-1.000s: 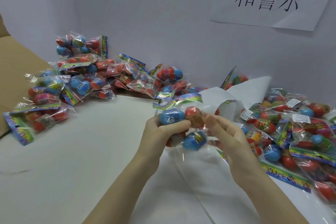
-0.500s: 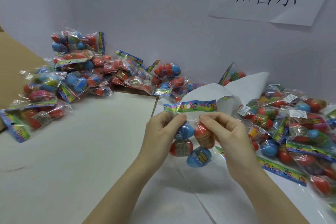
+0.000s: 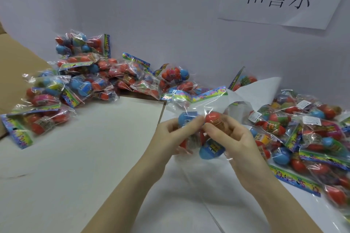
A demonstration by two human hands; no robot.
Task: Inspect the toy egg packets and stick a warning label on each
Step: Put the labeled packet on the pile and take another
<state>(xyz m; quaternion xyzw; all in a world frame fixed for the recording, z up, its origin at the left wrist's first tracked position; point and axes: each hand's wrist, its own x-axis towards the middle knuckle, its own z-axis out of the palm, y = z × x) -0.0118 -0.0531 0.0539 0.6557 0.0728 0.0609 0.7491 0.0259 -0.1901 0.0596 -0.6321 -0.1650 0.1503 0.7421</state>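
Since the earlier frame, held packet (image 3: 200, 130) had tipped from hanging upright to lying nearly flat between the hands, its printed header card (image 3: 200, 95) now pointing away toward the wall; both hands sat lower and closer together. Packet was clear film holding blue and red toy eggs, raised above the white table (image 3: 75, 147), centre of view. Left hand (image 3: 170, 136) pinched the film at a blue egg, thumb on top; right hand (image 3: 229, 138) curled round a red egg, fingers beneath. Both hands clamped on the one packet, thumbs nearly touching. No white label seen on its visible side, though the film glared and part was hidden. Judged step: inspection, label not yet on. To do it well, rotate slowly so each egg and the seal show, keep fingers off the flat film where the label should go, and avoid squeezing the eggs. Unlabelled pile (image 3: 98, 81) lay to the left against the wall; labelled pile (image 3: 306, 130), carrying small white stickers, lay just right of the hands. White backing sheet (image 3: 265, 91) stood behind the hands.
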